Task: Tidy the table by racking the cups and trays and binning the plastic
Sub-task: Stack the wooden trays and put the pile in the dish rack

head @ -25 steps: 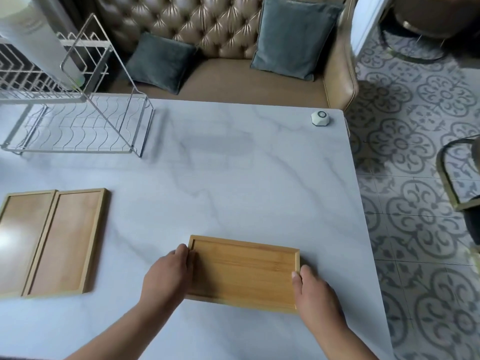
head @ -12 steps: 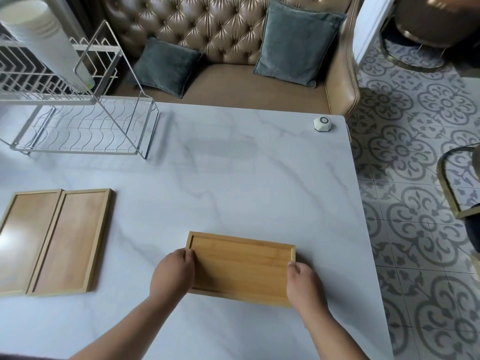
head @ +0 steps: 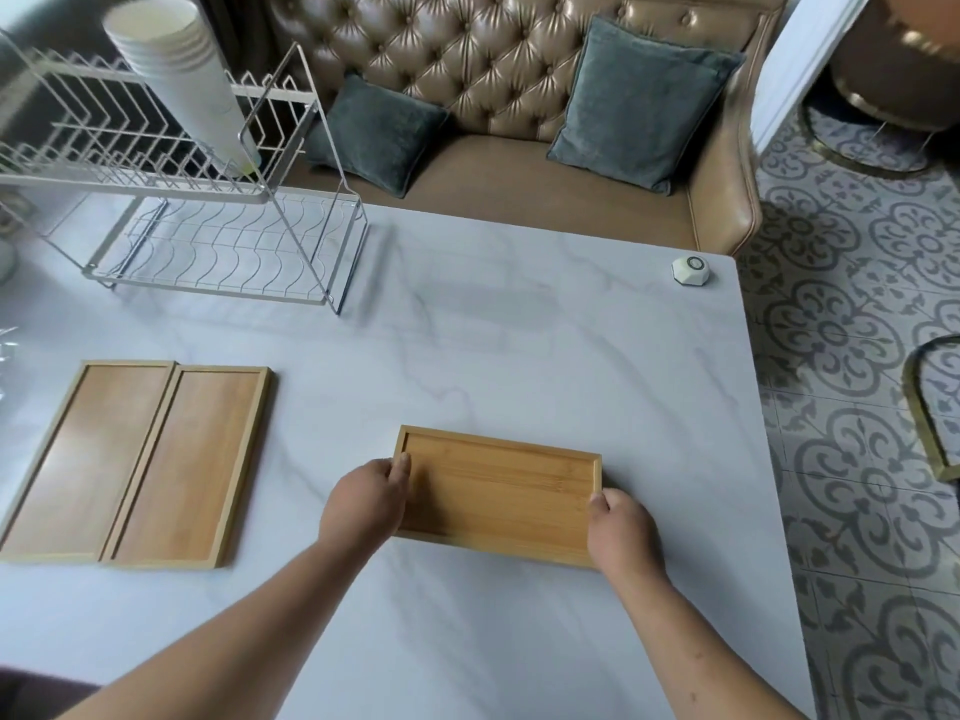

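Note:
A small bamboo tray [head: 501,491] lies on the white marble table [head: 519,345], near its front right. My left hand [head: 366,504] grips the tray's left short edge and my right hand [head: 621,530] grips its right short edge. Two longer bamboo trays [head: 140,462] lie side by side at the left. A wire dish rack [head: 218,241] stands at the back left, with a stack of white paper cups [head: 182,75] tilted on its upper tier. Crinkled clear plastic [head: 6,356] shows at the far left edge.
A small white hexagonal device [head: 690,270] sits at the table's back right corner. Behind the table is a tan leather sofa [head: 519,163] with two grey cushions. The table's right edge drops to a patterned tile floor [head: 852,407].
Both hands have closed further onto the small tray's short edges. The camera has tilted, so the rack and cups show more fully.

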A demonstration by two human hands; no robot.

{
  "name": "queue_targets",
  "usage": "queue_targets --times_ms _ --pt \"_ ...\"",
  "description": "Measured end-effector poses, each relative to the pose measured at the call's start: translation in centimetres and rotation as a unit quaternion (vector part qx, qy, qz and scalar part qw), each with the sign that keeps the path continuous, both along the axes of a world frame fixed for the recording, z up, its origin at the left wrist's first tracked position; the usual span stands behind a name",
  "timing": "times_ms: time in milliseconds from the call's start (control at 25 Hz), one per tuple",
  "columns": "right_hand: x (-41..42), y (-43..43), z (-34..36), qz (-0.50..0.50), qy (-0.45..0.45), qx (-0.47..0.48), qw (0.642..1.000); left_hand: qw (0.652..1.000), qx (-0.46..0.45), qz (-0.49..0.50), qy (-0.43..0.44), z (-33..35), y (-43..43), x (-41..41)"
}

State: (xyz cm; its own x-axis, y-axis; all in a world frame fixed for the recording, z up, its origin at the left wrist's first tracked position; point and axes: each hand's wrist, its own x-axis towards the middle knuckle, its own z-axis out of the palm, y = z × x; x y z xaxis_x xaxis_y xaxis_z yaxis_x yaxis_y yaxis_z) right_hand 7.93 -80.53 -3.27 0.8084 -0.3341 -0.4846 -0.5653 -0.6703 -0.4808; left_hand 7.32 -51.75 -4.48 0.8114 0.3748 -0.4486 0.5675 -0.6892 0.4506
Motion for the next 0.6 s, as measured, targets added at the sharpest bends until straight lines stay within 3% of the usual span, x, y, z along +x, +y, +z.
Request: queue_targets --times_ms 160,280,400,600 --pt "0.4 2.8 1.2 0.031 -0.117 -0.022 0.992 0.992 0.049 0.094 -0.074 1.0 5.2 -2.9" --pt "1.6 8.7 2.6 0.155 -0.181 0.007 0.971 0.98 0.09 0.173 -0.043 1.0 11.2 -6.0" --pt "2.8 16.3 3.0 0.31 -0.167 0.012 0.936 0.963 0.099 0.251 0.013 0.4 16.9 -9.5" --pt "4.2 28.4 1.5 0.458 -0.109 0.037 0.881 0.947 0.07 0.307 0.058 -1.5 23.3 -15.1"
